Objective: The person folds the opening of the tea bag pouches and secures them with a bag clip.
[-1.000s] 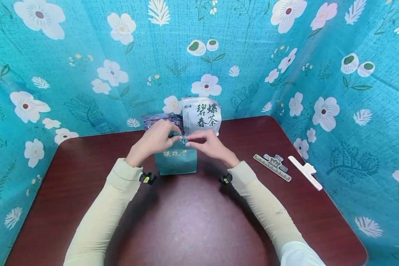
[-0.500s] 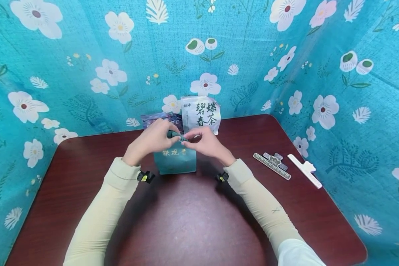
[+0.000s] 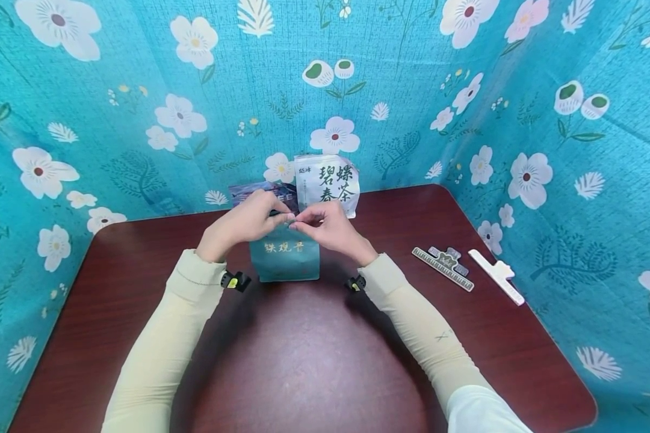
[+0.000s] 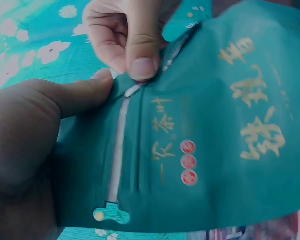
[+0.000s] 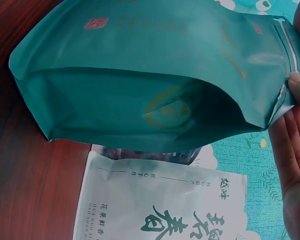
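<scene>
Between and below the two hands hangs a green bag [image 3: 285, 264], its top pinched from both sides; whether its base touches the dark red table [image 3: 298, 361] I cannot tell. Its walls bulge around a folded base, and its contents are hidden by the opaque film. Beyond the right hand [image 3: 330, 228] stands a white bag [image 3: 325, 173], and beyond the left hand [image 3: 244, 222], partly covered by it, a purple bag [image 3: 242, 193]; what these hold cannot be seen either.

Both arms reach forward in pale sleeves [image 3: 151, 337], the wrists bent inward so that the fingertips nearly meet over the bag's upper edge. Each hand grips the green film between thumb and fingers, the right thumb pressing near a pale strip [image 4: 118, 150] that runs along the top.

Gold characters just below the hands read 铁观音 (a tea name, Tieguanyin), with smaller gold 一农茶叶 near the strip and three red round marks beside it. The white bag says 碧螺春茶 in large dark brushwork, with 越峰 in its upper corner.

Well to the right of the right hand lie a grey ruler-edged clip [image 3: 443, 269] and a white clip [image 3: 496, 277].
</scene>
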Action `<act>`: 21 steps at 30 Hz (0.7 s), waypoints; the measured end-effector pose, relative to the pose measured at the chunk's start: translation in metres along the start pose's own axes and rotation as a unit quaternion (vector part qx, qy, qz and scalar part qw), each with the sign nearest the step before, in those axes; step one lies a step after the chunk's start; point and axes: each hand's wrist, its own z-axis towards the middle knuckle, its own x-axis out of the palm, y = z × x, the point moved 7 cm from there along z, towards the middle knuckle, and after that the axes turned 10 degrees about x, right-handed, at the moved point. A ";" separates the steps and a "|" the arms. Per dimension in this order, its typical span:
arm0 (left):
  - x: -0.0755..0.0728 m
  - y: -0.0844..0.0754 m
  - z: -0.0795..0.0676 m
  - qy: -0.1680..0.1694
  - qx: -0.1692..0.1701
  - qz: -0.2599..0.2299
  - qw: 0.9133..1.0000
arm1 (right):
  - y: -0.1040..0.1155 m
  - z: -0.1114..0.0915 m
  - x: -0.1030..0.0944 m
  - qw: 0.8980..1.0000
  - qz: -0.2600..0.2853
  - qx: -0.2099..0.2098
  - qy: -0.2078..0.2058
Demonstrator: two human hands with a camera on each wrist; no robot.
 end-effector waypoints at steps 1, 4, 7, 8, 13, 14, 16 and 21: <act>0.000 0.000 0.001 0.002 -0.005 0.003 1.000 | -0.003 0.001 0.000 1.000 -0.002 -0.003 -0.004; 0.001 0.000 0.004 0.007 -0.021 0.022 1.000 | -0.012 0.002 -0.001 1.000 -0.004 -0.009 -0.014; 0.001 -0.001 0.006 0.007 -0.029 0.045 0.999 | -0.017 0.004 -0.002 1.000 -0.002 -0.025 -0.015; 0.000 -0.002 0.007 0.007 -0.028 0.052 0.998 | -0.017 0.004 -0.002 0.999 0.000 -0.030 -0.011; 0.000 -0.006 0.009 0.004 -0.008 0.068 0.998 | -0.024 0.001 -0.005 0.999 -0.006 -0.004 0.038; 0.001 -0.006 0.009 0.004 -0.003 0.068 0.998 | -0.026 0.000 -0.006 0.999 -0.010 0.011 0.049; 0.002 -0.006 0.010 0.006 0.004 0.064 0.998 | -0.031 -0.003 -0.007 0.997 -0.017 0.040 0.071; 0.005 -0.007 0.013 0.007 0.014 0.064 0.998 | -0.039 -0.003 -0.008 0.994 -0.020 0.067 0.079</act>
